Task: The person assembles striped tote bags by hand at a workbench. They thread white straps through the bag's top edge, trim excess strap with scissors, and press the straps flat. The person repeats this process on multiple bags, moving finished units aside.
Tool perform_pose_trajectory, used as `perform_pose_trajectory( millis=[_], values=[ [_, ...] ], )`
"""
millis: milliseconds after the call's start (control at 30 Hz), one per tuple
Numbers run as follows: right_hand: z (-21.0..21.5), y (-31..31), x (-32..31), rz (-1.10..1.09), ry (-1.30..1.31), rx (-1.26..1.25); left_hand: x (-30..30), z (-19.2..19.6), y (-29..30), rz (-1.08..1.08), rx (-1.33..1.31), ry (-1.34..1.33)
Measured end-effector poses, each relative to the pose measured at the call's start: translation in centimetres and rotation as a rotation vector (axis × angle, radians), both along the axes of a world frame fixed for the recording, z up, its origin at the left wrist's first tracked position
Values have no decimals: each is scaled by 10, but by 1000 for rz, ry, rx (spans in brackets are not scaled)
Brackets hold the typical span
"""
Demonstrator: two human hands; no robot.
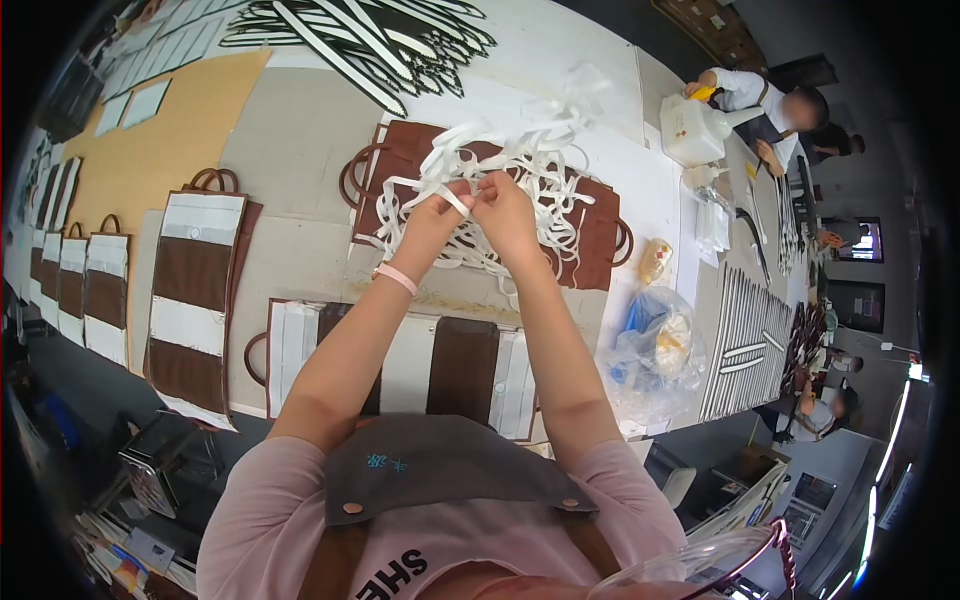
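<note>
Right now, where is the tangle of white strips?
In the head view, the white tangle sits at upper centre on reddish-brown panels, the left hand and right hand over it, the black-edged strips beyond.

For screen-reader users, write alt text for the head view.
A person's left hand holds a white strip, the right hand close beside it, over a tangle of white strips on brown material. Brown-and-white panels lie along the worktable; a co-worker is upper right.
</note>
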State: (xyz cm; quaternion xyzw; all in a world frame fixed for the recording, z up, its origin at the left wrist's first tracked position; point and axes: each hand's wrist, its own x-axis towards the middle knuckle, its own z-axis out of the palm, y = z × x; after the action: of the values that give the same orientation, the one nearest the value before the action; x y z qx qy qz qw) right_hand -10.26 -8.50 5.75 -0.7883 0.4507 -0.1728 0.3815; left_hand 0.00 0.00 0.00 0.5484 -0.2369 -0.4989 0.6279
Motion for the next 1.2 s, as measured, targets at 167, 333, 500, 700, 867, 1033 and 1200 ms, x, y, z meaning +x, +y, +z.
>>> perform_pose_trajectory(
  millis=[167, 333, 500, 700, 867, 1033, 1200],
  values=[
    [-10, 5, 11, 11, 16, -204, 11, 7, 8, -62, 12, -46],
    [-10, 0, 6, -26, -32, -131, 3, 5, 6, -44, -72, -84],
    [15, -9, -5, -30, -529, 121, 6, -9, 1, -76, 16, -210],
    [43, -6, -22, -98, -799, 341, 12, -25, -10, -315, 137, -247],
    [129, -18, -61, 2, -1296, 323, 40, -78, -2, -21, 203, -149],
    [216, -7, -143, -70, -1349, -353, 28, -64, -26, 16, 279, -221],
    [203, 47, -145, -377, -962, -482, 17, -3, -51, -140, -114, -454]
  ],
)
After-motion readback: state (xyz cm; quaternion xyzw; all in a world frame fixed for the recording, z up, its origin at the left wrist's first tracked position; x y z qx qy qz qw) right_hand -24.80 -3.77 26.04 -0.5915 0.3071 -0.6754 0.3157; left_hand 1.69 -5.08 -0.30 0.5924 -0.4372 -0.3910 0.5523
